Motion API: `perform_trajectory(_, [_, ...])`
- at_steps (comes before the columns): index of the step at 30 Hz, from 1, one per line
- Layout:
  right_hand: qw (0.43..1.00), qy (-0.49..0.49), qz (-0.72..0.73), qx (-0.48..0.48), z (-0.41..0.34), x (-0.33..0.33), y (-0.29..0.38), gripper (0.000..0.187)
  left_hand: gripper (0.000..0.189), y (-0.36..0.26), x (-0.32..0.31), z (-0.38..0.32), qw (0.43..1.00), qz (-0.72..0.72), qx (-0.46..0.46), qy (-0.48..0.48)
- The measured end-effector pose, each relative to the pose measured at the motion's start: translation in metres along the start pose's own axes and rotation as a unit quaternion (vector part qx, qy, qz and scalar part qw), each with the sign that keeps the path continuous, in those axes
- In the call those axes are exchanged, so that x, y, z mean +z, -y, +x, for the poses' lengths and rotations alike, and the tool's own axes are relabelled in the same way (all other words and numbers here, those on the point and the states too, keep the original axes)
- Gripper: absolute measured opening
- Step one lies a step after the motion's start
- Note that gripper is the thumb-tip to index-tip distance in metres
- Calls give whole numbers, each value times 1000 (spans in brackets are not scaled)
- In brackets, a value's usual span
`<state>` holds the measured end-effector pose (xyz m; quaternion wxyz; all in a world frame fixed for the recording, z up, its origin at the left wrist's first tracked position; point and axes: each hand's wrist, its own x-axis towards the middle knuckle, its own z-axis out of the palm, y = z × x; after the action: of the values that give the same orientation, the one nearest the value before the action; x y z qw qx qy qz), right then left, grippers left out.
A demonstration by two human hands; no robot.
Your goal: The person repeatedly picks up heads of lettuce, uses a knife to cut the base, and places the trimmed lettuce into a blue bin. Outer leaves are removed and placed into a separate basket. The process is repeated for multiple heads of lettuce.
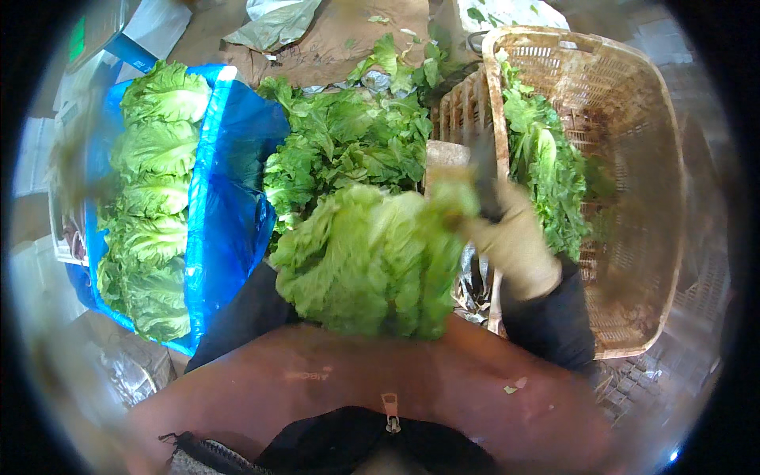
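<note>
A large leafy lettuce head (368, 261) is held up in front of my lap, its leaves spreading to the left. My left hand is out of sight; the dark left sleeve (249, 314) runs in behind the leaves. My right hand (516, 246), in a tan glove, is at the lettuce's right end, by its blurred stem end (451, 193). A dark blurred object (488, 184) rises at the gloved fingers; whether it is a tool or part of the glove is unclear. The fingers' grip is blurred too.
To the left, a blue plastic-lined container (202, 231) holds a row of lettuces (157, 190). Loose green leaves (356, 133) are heaped ahead. At right stands a stained plastic basket (677, 178) with lettuce (543, 154) along its near side. Cardboard (356, 41) lies beyond.
</note>
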<state>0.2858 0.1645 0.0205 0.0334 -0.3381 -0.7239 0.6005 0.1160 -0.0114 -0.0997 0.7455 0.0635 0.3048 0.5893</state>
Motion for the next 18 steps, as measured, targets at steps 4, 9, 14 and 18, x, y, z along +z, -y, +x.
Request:
perform_trajectory(4, [936, -87, -283, -188, 15, -21, 9, 61, 57, -16, -12, 29, 999, 35, 20, -13])
perform_trajectory(9, [874, 205, -325, -298, 21, -1, -10, 47, 60, -26, -20, 28, 998, 55, 14, -30])
perform_trajectory(14, [995, -1, 77, 59, 26, 3, -38, 24, 63, -26, -23, 6, 998, 46, 10, -48])
perform_trajectory(18, [964, -162, 136, 159, 18, 0, -55, 48, 66, -30, -26, -15, 997, 36, 5, -72])
